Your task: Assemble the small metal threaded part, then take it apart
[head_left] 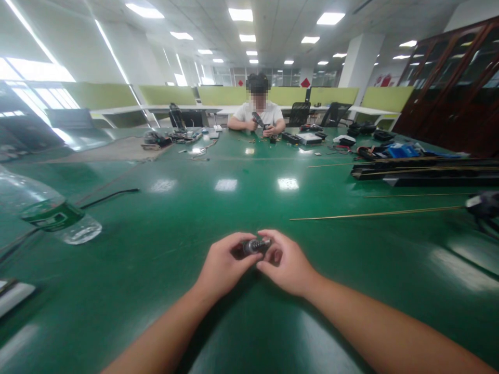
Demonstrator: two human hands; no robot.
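Observation:
Between my two hands, just above the green table [187, 208], is a small dark metal part [255, 246], round at one end with ridges like a spring or thread along its shaft. My left hand [226, 259] grips its wider end between thumb and fingers. Curled around the narrow end is my right hand [288, 262], its thumb below and index finger above. The exact contact of the right fingertips is hard to make out, and the part's far side is hidden by my left fingers.
To the left lies a clear plastic bottle [58, 215] with a green label, by a black cable [111, 197]. Thin brass-coloured rods [374, 213] and black trays [424, 171] lie right. Across the table a person [257, 111] holds a dark tool, among scattered parts.

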